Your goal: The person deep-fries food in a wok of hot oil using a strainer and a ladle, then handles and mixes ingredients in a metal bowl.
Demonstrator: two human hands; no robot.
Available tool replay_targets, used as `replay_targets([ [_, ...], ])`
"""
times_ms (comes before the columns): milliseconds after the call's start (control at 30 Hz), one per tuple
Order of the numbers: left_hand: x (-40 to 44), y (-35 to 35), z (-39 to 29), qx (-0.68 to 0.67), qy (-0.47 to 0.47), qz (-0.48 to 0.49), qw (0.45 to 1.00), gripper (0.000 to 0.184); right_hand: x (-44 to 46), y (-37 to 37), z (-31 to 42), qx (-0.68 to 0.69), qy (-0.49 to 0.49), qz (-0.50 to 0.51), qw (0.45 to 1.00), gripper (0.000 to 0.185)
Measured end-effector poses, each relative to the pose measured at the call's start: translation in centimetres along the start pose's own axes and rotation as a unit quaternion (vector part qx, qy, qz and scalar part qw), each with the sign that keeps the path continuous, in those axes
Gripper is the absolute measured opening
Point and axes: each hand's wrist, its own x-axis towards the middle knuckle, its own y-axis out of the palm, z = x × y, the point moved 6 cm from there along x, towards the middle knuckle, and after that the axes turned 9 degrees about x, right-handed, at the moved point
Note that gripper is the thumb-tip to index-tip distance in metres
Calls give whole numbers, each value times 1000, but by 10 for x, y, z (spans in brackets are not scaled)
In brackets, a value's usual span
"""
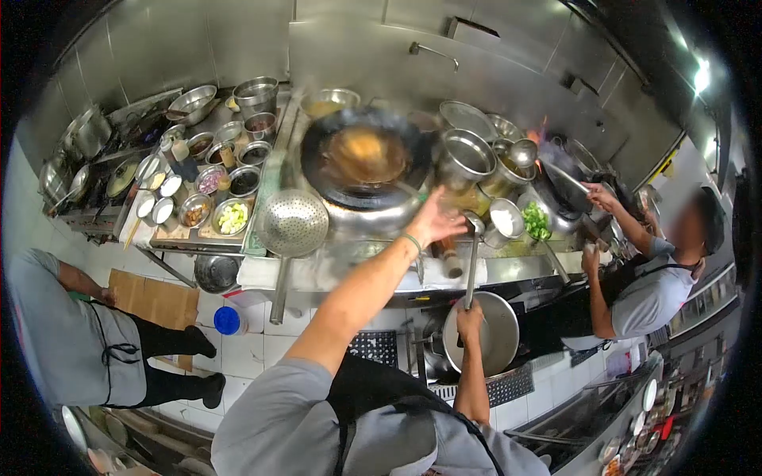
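Note:
My left hand (435, 220) is stretched out with its fingers apart, just right of the big black wok (317, 151), above the counter's front part. Orange-brown food (367, 155), blurred, lies in the wok. My right hand (470, 319) is wrapped round the long handle of a metal ladle (474, 226), whose bowl is up beside a small pot of white powder (506, 218). A wooden-ended handle (451, 260) lies under my left hand. Left of it, a perforated skimmer (292, 224) rests on the counter with its handle toward me.
Bowls of ingredients (232, 216) crowd the left counter. A co-worker (659, 285) on the right holds a ladle over a flaming wok. Another person (95, 341) stands at left. A large pot (488, 333) sits below my right hand, and a blue-lidded tub (228, 320) is on the floor.

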Motion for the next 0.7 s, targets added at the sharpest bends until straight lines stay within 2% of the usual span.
replay_targets([
  [33,4,3,-12,-19,18,30,999,81,2,-5,-6,38,109,52,992,28],
  [67,4,5,-23,-35,32,58,997,73,-3,-15,8,52,134,52,988,27],
  [100,-10,11,-33,-82,13,31,996,46,-8,-25,31,68,160,50,984,27],
  [167,-7,-13,-70,-89,-11,22,996,28,-14,-41,63,83,171,41,981,21],
  [200,-41,-8,-91,92,88,1,992,19,-16,-44,77,140,183,67,971,21],
  [233,-51,-19,-110,-3,119,15,993,16,-15,-47,91,195,194,92,957,22],
  [267,-58,-34,-127,-66,80,-35,994,20,-15,-46,102,250,207,117,939,22],
  [333,-114,-43,-154,68,119,-94,986,25,-1,-36,118,264,142,154,941,19],
  [400,-136,-78,-179,153,52,-77,984,27,13,-25,165,353,174,181,901,20],
  [467,-160,-98,-191,209,37,-95,973,25,40,-2,182,348,144,220,900,25],
  [533,-177,-109,-191,255,42,-110,960,24,71,18,217,293,155,205,921,27],
  [600,-185,-115,-189,294,62,-117,947,24,113,57,230,216,37,220,951,25],
  [633,-191,-113,-184,309,77,-153,935,22,131,80,232,162,49,225,959,28],
  [667,-189,-115,-181,317,96,-142,933,21,148,103,234,109,60,232,965,31],
  [700,-185,-121,-179,321,113,-134,931,19,164,131,232,65,14,221,973,33],
])
